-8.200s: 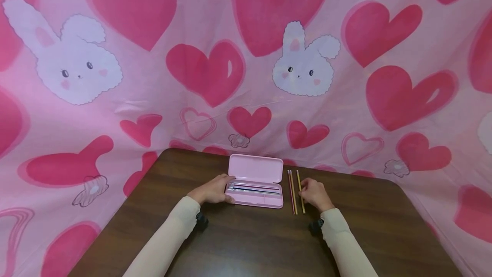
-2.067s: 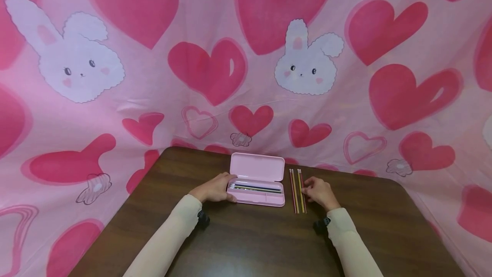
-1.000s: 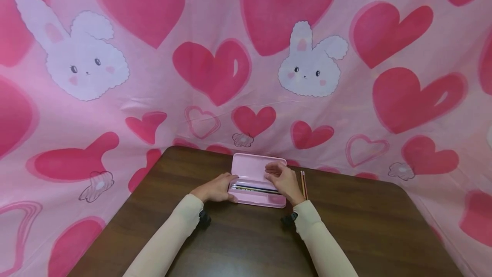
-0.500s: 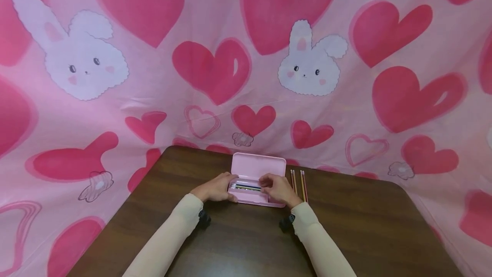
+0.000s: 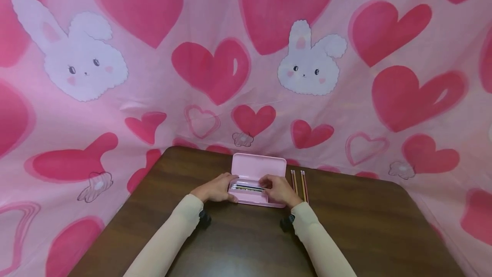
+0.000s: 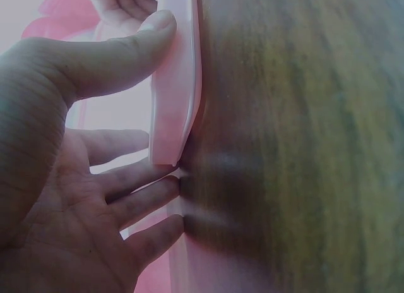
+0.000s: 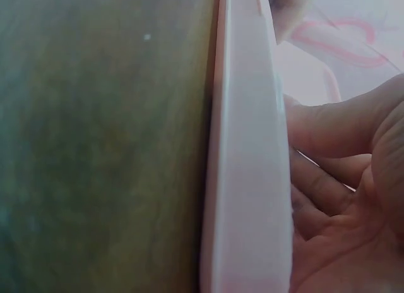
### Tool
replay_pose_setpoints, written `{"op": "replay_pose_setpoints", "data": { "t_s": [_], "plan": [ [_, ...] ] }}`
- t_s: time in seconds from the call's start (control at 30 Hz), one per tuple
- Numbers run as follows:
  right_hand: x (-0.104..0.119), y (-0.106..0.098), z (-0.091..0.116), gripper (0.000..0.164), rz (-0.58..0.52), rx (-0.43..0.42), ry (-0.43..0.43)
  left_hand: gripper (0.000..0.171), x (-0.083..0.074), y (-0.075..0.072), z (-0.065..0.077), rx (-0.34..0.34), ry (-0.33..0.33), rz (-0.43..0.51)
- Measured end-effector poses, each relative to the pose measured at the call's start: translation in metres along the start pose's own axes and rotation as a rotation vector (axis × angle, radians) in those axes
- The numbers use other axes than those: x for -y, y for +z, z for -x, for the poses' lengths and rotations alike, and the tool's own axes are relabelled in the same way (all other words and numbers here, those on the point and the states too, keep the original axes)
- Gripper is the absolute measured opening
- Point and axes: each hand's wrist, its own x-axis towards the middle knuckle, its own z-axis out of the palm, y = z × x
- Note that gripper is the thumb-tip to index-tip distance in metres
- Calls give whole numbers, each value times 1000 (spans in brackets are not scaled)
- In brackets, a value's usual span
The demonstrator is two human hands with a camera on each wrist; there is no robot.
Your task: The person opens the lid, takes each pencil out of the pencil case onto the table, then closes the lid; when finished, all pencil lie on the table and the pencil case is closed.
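The pink pencil case (image 5: 248, 199) lies on the table with its lid (image 5: 253, 166) raised at the back. Several pencils (image 5: 246, 188) lie lengthwise in its long compartment. My left hand (image 5: 216, 188) grips the case's left end; in the left wrist view the thumb presses the front wall and the fingers reach around the end. My right hand (image 5: 279, 189) is over the case's right half, thumb and fingers pinching the right part of a pencil in the compartment. In the right wrist view the case wall hides the fingertips. Right of the case, several pencils (image 5: 304, 185) lie in two groups.
The brown wooden table (image 5: 238, 243) has rounded far corners. Behind it hangs a pink cloth (image 5: 261, 93) printed with hearts and rabbits. A small black device (image 5: 286, 222) is strapped at the right wrist, and another (image 5: 205, 219) at the left.
My right hand has gone from the pencils on the table leftward into the case. Another pencil has joined those on the table since the first frame. The left hand stays on the case.
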Motion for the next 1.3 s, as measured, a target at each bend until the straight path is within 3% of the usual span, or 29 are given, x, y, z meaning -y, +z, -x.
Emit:
{"op": "replay_pose_setpoints", "data": {
  "t_s": [0.27, 1.0, 1.2, 1.3],
  "plan": [
    [-3, 6, 3, 17, -8, 36, 10, 84, 2, 6, 3, 6, -22, 7],
    [5, 2, 0, 19, 51, 32, -50, 87, 3, 1, -2, 8, -2, -24],
    [6, -3, 1, 20, 52, 6, -58, 87, 1, 0, -1, -1, 4, -20],
    [6, -11, 2, 20, 19, -50, -40, 86, 0, 0, 0, -3, 7, -22]
  ]
}}
